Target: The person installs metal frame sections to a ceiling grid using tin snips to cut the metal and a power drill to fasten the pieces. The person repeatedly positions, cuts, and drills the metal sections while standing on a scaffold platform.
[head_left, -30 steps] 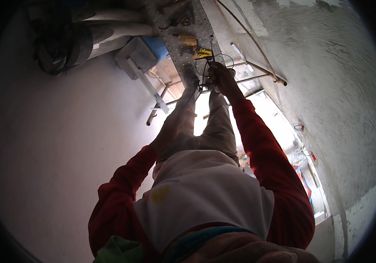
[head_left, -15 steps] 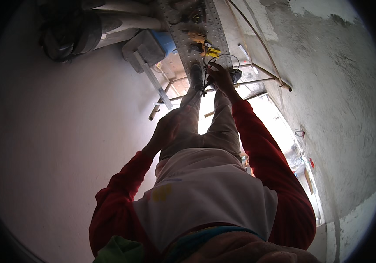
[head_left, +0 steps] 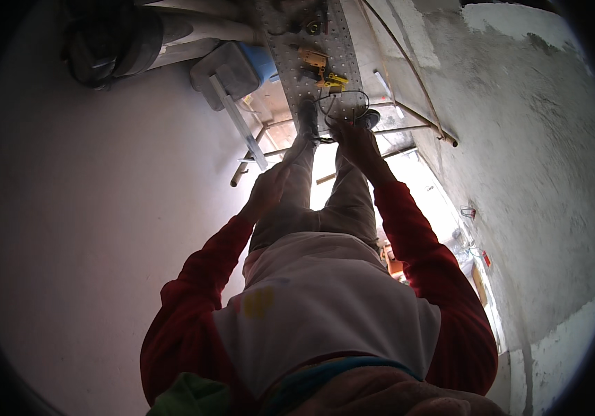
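My right hand (head_left: 357,144) is closed on a thin dark cable (head_left: 368,101), which curves in a loop above the feet. My left hand (head_left: 269,188) is lower and to the left, in front of the thigh. Its fingers are in shadow and look curled; something thin seems to run from them toward the right hand, too dim to name. Between the hands, dark strands (head_left: 324,140) of the cable bunch together. Beyond the cable, an orange power tool (head_left: 313,57) and a yellow-handled tool (head_left: 337,80) lie on a perforated metal plank (head_left: 290,75).
My shoes (head_left: 373,118) stand on the plank, with scaffold tubes (head_left: 408,128) around it. A grey tub (head_left: 224,73) and a blue container (head_left: 259,61) are at the left. Bulky pale and dark shapes (head_left: 172,41) fill the upper left. A rough wall (head_left: 519,159) rises at right.
My right hand has come down and slightly right, and the cable loop has dropped with it. My left hand has shifted slightly upward. The strands between them now lie flatter.
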A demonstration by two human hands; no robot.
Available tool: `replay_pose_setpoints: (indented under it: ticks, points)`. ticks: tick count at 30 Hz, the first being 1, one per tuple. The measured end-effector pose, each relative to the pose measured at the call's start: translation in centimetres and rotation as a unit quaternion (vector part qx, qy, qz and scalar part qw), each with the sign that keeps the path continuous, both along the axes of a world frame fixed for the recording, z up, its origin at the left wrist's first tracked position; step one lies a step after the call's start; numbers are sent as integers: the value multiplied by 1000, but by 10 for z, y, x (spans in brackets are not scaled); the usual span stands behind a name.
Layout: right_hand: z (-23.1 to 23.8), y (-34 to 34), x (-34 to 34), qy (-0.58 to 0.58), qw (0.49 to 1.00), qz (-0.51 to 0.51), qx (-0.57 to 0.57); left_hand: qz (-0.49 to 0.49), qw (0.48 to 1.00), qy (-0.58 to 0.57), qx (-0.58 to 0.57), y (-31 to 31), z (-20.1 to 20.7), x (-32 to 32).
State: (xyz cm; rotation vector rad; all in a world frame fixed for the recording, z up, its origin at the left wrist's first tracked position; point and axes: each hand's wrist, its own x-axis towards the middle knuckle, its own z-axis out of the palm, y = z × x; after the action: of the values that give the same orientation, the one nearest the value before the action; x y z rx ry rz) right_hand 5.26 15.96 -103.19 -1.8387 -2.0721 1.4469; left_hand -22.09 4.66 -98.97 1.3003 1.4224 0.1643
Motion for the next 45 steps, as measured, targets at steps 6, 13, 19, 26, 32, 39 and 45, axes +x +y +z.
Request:
replay_pose_setpoints:
  ticks: [6,13,19,26,32,39,45]
  points:
    - [38,-6,17,95,993,-49,55,124,973,14,-193,-4,-14,13]
    - [110,-62,13,264,941,10,-213,504,776,-217,-312,38,-99,68]
    - [109,-108,42,324,894,50,-307,553,767,-174,-273,64,-99,63]
    - [-27,-39,21,404,794,-308,-334,386,895,-158,-156,60,22,60]
    - [-82,14,-54,482,638,-429,-420,217,967,-132,-15,40,60,76]
    - [-77,20,-54,594,615,-399,-331,112,987,-55,-100,36,67,62]
    - [-80,0,-53,531,671,-419,-304,195,964,-140,-115,32,59,67]
